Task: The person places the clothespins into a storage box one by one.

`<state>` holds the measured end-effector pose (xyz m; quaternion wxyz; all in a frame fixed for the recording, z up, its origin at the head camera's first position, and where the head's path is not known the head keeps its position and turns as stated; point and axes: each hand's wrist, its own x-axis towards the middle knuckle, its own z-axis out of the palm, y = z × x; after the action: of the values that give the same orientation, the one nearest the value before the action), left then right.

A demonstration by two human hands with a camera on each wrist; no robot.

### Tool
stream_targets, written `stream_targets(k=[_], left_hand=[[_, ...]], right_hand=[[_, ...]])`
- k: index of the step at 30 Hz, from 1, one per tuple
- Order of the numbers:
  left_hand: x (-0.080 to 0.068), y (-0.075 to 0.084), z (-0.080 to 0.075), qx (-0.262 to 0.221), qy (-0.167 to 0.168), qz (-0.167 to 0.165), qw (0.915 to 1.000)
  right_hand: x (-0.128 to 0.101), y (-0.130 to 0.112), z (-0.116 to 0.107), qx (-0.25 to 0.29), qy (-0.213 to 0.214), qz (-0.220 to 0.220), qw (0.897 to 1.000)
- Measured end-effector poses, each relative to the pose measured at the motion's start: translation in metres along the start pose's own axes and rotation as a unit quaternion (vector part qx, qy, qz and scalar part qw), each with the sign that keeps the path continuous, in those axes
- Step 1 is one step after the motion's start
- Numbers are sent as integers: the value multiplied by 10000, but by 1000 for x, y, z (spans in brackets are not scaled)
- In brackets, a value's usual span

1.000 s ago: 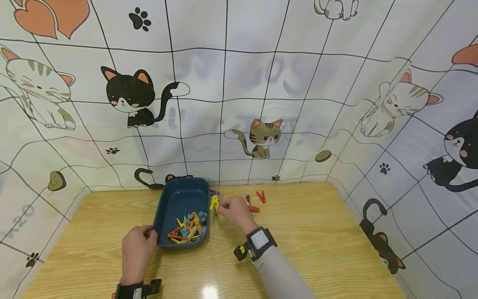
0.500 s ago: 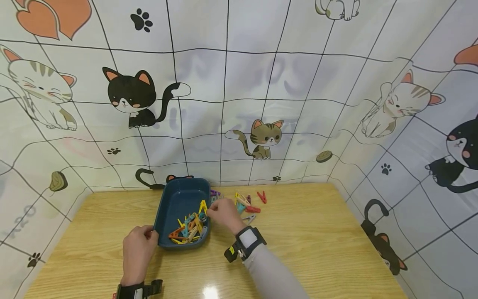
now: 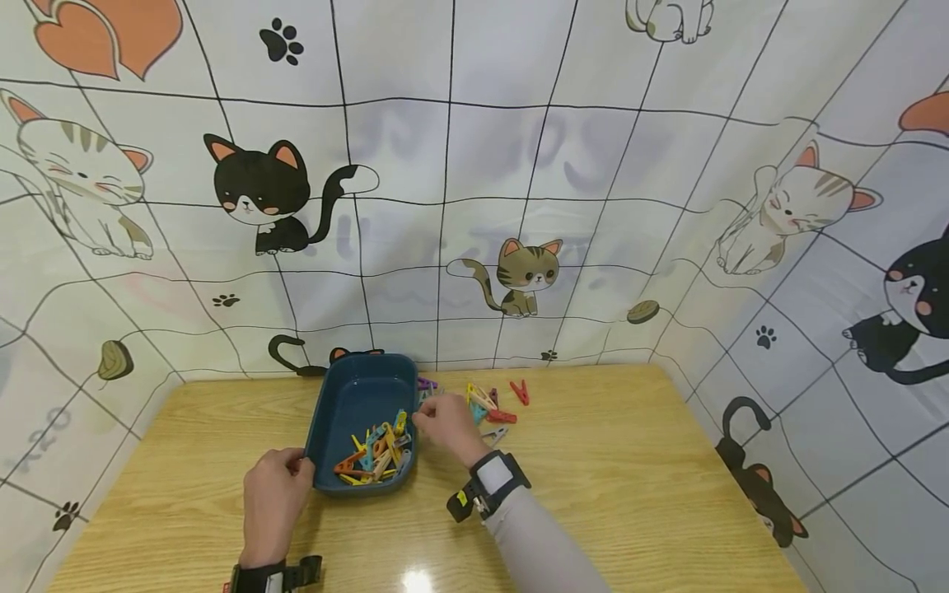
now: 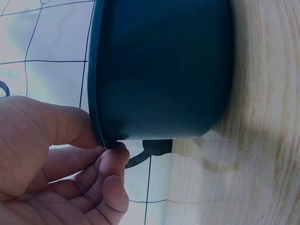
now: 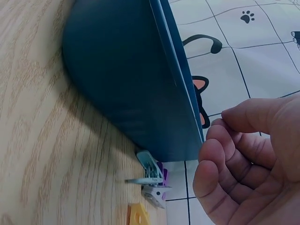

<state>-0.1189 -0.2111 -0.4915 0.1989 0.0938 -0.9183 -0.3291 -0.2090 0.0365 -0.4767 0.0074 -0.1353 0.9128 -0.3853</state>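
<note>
A dark blue plastic bin (image 3: 356, 399) stands on the table with a heap of mixed-colour clothespins (image 3: 376, 455) in its near end. My left hand (image 3: 276, 498) pinches the bin's left rim; in the left wrist view the thumb lies over the edge and the fingers (image 4: 114, 164) are below. A yellow clothespin (image 3: 401, 422) lies on the heap along the right wall. Just outside the right rim is my right hand (image 3: 449, 430), its fingers loosely curled with nothing between them. Grey and purple clothespins (image 5: 152, 176) lie beside the bin, partly behind this hand in the head view.
More clothespins lie right of the bin: a red one (image 3: 521, 391) at the back, another red one (image 3: 502, 417), and a grey one (image 3: 495, 433) nearer. The wooden table (image 3: 630, 494) ends at a cat-print wall sheet (image 3: 415, 231).
My right hand has moved left to the bin's right rim with a yellow clothespin and let it go; the clothespin has dropped onto the heap. My left hand stays at the rim.
</note>
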Motion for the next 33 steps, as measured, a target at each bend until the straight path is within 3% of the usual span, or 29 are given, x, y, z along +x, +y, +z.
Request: stream_targets(k=[9,17,26,33], left_hand=[[0,-1,0,3,20,23,10000],[0,-1,0,2,-65,-32,10000],[0,-2,2,21,3,-35,10000],[1,-2,2,11,-74,-154,9999]], right_hand=[[-5,11,-11,454,148,37,9989],[-8,28,-24,196,449,-203,9986],[-13,45,-37,283,457,4,9986],[-17,55,-45,240,632,409,9969]])
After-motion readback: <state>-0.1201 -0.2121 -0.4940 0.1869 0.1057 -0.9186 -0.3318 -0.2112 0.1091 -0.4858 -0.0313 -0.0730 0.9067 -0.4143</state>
